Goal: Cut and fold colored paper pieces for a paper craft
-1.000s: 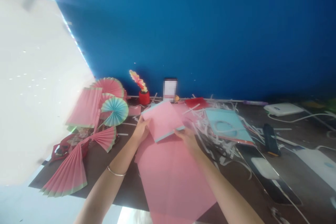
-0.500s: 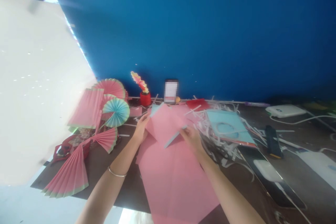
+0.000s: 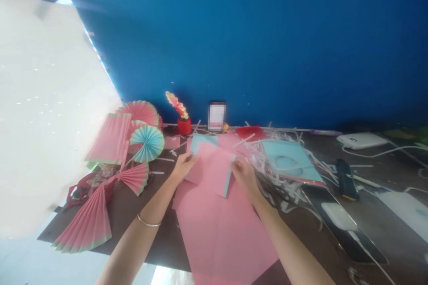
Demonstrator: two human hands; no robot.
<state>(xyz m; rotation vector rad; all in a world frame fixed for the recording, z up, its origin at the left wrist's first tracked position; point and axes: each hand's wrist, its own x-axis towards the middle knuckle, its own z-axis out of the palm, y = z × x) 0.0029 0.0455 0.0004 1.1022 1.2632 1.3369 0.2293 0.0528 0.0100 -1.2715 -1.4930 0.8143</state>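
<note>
Between my two hands is a small pink sheet of paper (image 3: 214,167) with a light blue strip (image 3: 228,182) along its right edge. My left hand (image 3: 183,165) pinches its left side. My right hand (image 3: 243,173) has its fingers closed on the upper right edge, by the blue strip. Beneath lies a large pink sheet (image 3: 227,236), reaching past the table's near edge. A light blue piece of paper (image 3: 202,139) shows just behind the held sheet.
Pleated pink fans (image 3: 88,222) and a blue rosette (image 3: 147,143) lie left. A red pot (image 3: 184,126) stands at the back. Right are white paper strips (image 3: 267,160), light blue paper (image 3: 290,160), a dark phone-like slab (image 3: 364,240), a white device (image 3: 363,140) and cables.
The small pink sheet has turned from a slant to nearly upright, its blue-edged side swinging right. My right hand has shifted slightly right, and more of the blue paper behind shows.
</note>
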